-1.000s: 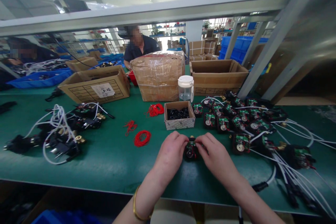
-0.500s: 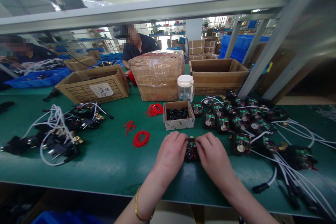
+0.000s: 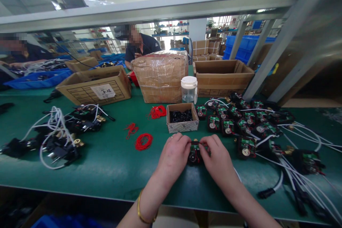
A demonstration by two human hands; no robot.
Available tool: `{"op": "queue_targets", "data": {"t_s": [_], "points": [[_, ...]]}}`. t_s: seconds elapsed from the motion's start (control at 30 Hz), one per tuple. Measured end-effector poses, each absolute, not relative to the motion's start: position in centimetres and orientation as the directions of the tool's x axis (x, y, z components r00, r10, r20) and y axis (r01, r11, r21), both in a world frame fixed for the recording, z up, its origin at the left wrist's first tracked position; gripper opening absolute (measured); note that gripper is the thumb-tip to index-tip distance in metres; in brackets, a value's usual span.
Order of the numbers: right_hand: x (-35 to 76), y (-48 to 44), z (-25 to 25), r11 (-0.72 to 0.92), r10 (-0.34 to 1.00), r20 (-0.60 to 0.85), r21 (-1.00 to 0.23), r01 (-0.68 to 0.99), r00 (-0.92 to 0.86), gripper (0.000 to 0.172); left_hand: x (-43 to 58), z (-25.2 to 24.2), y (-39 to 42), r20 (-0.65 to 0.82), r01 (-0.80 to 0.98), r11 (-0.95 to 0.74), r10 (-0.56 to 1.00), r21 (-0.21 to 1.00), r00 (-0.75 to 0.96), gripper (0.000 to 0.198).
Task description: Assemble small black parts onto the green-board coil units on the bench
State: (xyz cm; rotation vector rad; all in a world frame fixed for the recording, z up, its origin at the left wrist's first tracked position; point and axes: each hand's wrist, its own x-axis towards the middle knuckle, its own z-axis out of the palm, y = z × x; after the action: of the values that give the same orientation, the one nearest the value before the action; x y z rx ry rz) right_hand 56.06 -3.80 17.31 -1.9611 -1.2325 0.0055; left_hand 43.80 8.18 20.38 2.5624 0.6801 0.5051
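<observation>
A small black unit with a green circuit board [image 3: 194,155] sits on the green bench between my hands. My left hand [image 3: 175,155] grips its left side, fingers bent. On the opposite side my right hand [image 3: 216,155] pinches near the top corner; whatever thin part lies between those fingertips is too small to make out. Just beyond stands a small open carton [image 3: 182,126] of black parts. Similar units with circuit boards [image 3: 227,127] are grouped to the right, some with white cables. Coils of red wire [image 3: 143,141] lie left of my hands.
Assembled black units with white cables [image 3: 62,149] lie at the left. Behind are a labelled cardboard box [image 3: 93,85], a plastic-wrapped carton [image 3: 161,78], a lidded clear jar [image 3: 188,91] and an open box [image 3: 221,78]. A metal shelf frame [image 3: 149,9] crosses above. Two people work across the bench.
My right hand's fingers have shifted slightly, and more of the green board shows. A white cable now shows beside my right forearm. The person opposite has raised a hand.
</observation>
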Motion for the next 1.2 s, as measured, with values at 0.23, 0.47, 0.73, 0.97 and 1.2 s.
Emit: {"op": "queue_targets", "data": {"t_s": [0.23,0.47,0.73,0.97,1.2], "points": [[56.2,-3.6,17.6,-0.166,0.752,0.346,-0.723,0.670,0.561,0.008,43.5,20.2,8.7,0.196,0.344,-0.731,0.542,0.590,0.817,0.017],[56.4,-3.1,17.2,-0.155,0.744,0.330,-0.760,0.631,0.581,0.006,43.5,20.4,9.1,0.183,0.331,-0.737,0.521,0.588,0.834,0.013],[56.9,-2.9,17.0,-0.162,0.749,0.190,-0.877,0.453,0.635,0.010,44.6,20.5,9.2,0.178,0.361,-0.731,0.546,0.579,0.819,0.007],[58.0,-3.5,17.4,-0.123,0.769,0.045,-0.968,0.217,0.638,0.025,45.1,20.8,9.4,0.176,0.350,-0.701,0.560,0.621,0.810,0.010],[58.2,-3.5,17.4,-0.122,0.795,0.015,-0.975,0.184,0.606,0.026,45.3,21.0,9.3,0.163,0.349,-0.683,0.566,0.642,0.808,0.010]]}}
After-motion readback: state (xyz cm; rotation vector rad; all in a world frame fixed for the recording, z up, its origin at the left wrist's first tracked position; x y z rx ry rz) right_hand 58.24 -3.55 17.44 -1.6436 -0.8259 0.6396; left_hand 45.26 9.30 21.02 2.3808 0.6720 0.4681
